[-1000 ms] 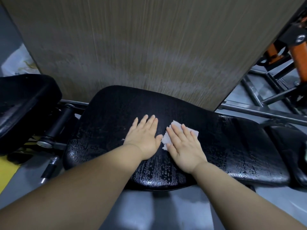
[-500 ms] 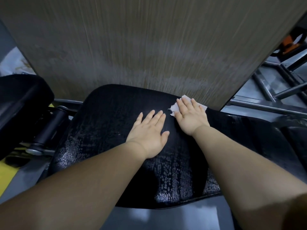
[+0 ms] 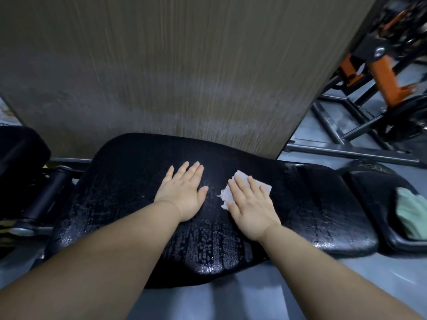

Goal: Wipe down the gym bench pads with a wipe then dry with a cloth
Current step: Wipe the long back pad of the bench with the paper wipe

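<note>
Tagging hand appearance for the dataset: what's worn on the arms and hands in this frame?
Nothing that shows. Left hand and right hand are bare: no gloves, rings, watch or bands visible. Both forearms are bare right to the frame edge, so no sleeves in view. No markings or cables.

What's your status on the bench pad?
Right hand flat on wipe, left hand bracing. Pad wet. Green cloth waiting aside. Nothing blocking.

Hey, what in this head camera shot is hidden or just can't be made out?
- Most of the wipe: covered by the flat right hand, head view.
- Green cloth: cut off by the right edge.
- Left pad: cut off by the left edge, too dark.
- Orange machine: motion-blurred.
- Large bench pad: its near edge is crossed by both forearms.
</note>
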`<state>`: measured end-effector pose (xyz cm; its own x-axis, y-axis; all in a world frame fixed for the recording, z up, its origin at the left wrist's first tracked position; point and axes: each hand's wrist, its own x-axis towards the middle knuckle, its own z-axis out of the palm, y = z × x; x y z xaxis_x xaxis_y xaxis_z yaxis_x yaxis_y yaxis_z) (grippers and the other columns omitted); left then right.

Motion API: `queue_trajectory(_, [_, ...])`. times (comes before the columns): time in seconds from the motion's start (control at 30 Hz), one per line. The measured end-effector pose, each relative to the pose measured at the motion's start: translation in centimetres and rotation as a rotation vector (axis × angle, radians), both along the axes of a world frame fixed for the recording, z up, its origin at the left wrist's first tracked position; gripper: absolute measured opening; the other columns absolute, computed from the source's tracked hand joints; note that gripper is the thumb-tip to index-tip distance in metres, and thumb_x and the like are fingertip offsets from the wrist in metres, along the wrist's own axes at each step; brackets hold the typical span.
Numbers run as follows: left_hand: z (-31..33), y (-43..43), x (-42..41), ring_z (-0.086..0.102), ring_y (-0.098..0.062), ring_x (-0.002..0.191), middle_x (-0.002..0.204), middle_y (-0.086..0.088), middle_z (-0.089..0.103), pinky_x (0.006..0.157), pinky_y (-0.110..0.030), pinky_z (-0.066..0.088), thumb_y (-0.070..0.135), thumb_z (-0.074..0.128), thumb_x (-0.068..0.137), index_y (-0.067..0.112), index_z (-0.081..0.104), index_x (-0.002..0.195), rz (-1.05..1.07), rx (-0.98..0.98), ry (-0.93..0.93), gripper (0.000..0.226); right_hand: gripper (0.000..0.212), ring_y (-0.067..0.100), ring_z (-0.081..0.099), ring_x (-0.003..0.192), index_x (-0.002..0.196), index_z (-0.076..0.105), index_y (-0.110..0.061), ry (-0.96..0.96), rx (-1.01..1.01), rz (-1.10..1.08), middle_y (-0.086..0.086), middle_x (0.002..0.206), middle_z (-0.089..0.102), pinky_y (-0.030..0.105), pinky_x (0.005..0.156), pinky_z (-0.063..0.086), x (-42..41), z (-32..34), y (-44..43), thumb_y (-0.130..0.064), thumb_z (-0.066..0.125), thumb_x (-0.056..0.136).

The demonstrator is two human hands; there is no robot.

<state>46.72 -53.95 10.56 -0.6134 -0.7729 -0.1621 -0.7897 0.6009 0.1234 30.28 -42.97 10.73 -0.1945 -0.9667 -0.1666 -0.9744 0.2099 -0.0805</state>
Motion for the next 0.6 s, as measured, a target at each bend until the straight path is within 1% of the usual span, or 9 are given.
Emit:
queue_trajectory(0.07, [0.2,0.3,-0.1,-0.014,-0.013,0.148,0.162,0.009,-0.013,0.121,-0.042,-0.008,0.048,0.01,0.103,0.022,-0.006,0.155,0.009,0.013,-0.008,0.061,0.083,0.027,0.004,0.148,0.153,0.016,-0.023,0.019,-0.043,0.012,-0.005,0.16,0.01,0.039,0.118,0.0,0.3,-0.3,3.2,-0.061,-0.017,0.087])
queue_trajectory(0.13, [0.4,0.5,-0.4,-0.015,-0.014,0.149,0.162,0.008,-0.014,0.121,-0.042,-0.008,0.046,0.01,0.103,0.021,-0.007,0.155,0.026,0.031,-0.02,0.06,0.073,0.032,0.028,0.141,0.146,0.037,-0.019,0.083,-0.082,0.017,-0.001,0.153,0.034,0.038,0.115,0.014,0.5,-0.9,6.1,-0.054,-0.003,0.096])
queue_trajectory(0.17, [0.4,0.6,-0.5,-0.015,-0.015,0.149,0.162,0.007,-0.014,0.121,-0.042,-0.007,0.046,0.01,0.103,0.02,-0.007,0.155,0.039,0.041,-0.025,0.06,0.064,0.032,0.033,0.138,0.143,0.042,-0.018,0.105,-0.092,0.01,0.0,0.15,0.04,0.04,0.11,0.018,0.6,-1.2,7.2,-0.05,0.006,0.1])
queue_trajectory(0.23, [0.6,1.1,-1.0,-0.015,-0.016,0.149,0.162,0.006,-0.015,0.121,-0.043,-0.008,0.046,0.011,0.103,0.019,-0.008,0.155,0.057,0.062,-0.025,0.061,0.057,0.028,0.03,0.136,0.141,0.044,-0.019,0.108,-0.091,-0.005,-0.002,0.147,0.043,0.041,0.106,0.02,0.8,-1.4,8.8,-0.046,0.013,0.101])
queue_trajectory(0.37, [0.7,2.8,-3.0,-0.016,-0.015,0.148,0.162,0.006,-0.014,0.12,-0.044,-0.01,0.05,0.011,0.102,0.02,-0.006,0.156,0.002,0.073,0.011,0.064,0.055,0.027,0.031,0.136,0.139,0.047,-0.02,0.117,-0.11,0.006,-0.003,0.146,0.044,0.041,0.106,0.021,0.5,-1.4,8.8,-0.046,0.016,0.101])
queue_trajectory(0.43, [0.3,3.4,-3.9,-0.016,-0.015,0.148,0.162,0.007,-0.014,0.12,-0.045,-0.011,0.051,0.01,0.102,0.019,-0.006,0.155,-0.02,0.059,0.025,0.064,0.058,0.029,0.032,0.139,0.142,0.045,-0.021,0.1,-0.093,-0.011,-0.004,0.149,0.04,0.039,0.109,0.017,0.1,-1.1,7.8,-0.049,0.02,0.098])
queue_trajectory(0.47, [0.1,3.5,-4.2,-0.017,-0.015,0.148,0.162,0.007,-0.014,0.12,-0.045,-0.011,0.051,0.01,0.102,0.019,-0.006,0.155,-0.022,0.045,0.03,0.064,0.064,0.027,0.025,0.144,0.146,0.037,-0.023,0.067,-0.066,-0.022,-0.006,0.154,0.031,0.037,0.113,0.011,-0.1,-0.8,7.2,-0.053,0.015,0.094])
queue_trajectory(0.53, [-0.2,3.6,-4.3,-0.016,-0.014,0.148,0.162,0.007,-0.013,0.12,-0.045,-0.01,0.051,0.01,0.102,0.019,-0.005,0.155,-0.023,0.018,0.044,0.064,0.079,0.02,-0.003,0.148,0.153,0.014,-0.029,0.021,-0.075,-0.036,-0.012,0.16,0.005,0.035,0.117,-0.005,-1.0,-0.6,5.8,-0.058,-0.004,0.082])
queue_trajectory(0.6, [-0.4,3.5,-4.2,-0.016,-0.014,0.148,0.162,0.007,-0.012,0.12,-0.045,-0.009,0.051,0.01,0.102,0.019,-0.004,0.156,-0.03,0.0,0.053,0.064,0.08,0.017,-0.014,0.146,0.153,0.003,-0.032,0.015,-0.06,-0.068,-0.014,0.159,-0.007,0.036,0.116,-0.01,-2.0,-0.3,4.4,-0.058,-0.012,0.078])
